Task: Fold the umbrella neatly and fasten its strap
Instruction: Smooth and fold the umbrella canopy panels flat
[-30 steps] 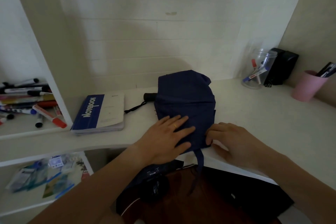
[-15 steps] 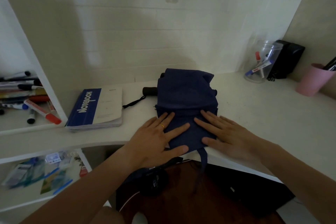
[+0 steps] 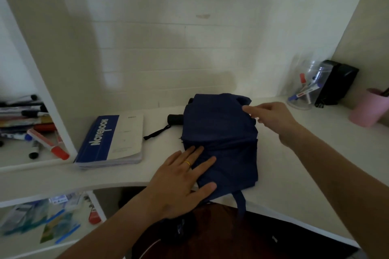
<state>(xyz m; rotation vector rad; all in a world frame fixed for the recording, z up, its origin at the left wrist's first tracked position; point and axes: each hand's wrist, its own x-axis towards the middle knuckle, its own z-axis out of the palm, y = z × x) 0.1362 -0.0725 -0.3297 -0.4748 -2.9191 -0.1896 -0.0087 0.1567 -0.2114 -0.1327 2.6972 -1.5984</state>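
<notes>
Umbrella [image 3: 221, 143]: dark blue, folded into a flattish bundle on the white desk [image 3: 315, 164], at its near edge in front of the person.
Strap [image 3: 240, 202]: a blue band hanging loose off the near desk edge, not fastened.
Left hand [image 3: 181, 183]: flat on the near left part of the fabric, fingers spread and straight, pressing down, gripping nothing; a ring on one finger.
Right hand [image 3: 271, 119]: at the far right corner of the fabric, fingertips touching it; whether they pinch it I cannot tell.
Handle [image 3: 174, 120]: black, sticking out left from under the fabric, its black cord [image 3: 156, 132] lying on the desk.
Notebook [image 3: 111, 139]: blue and white, flat on the desk, left of the umbrella.
Side shelf [image 3: 31, 162]: holds a loose pile of markers [image 3: 27, 122].
Pink cup [image 3: 368, 109]: far right, dark pens standing in it.
Clear jar [image 3: 305, 88]: by the back wall, markers inside.
Black box [image 3: 336, 84]: just beside the jar.
</notes>
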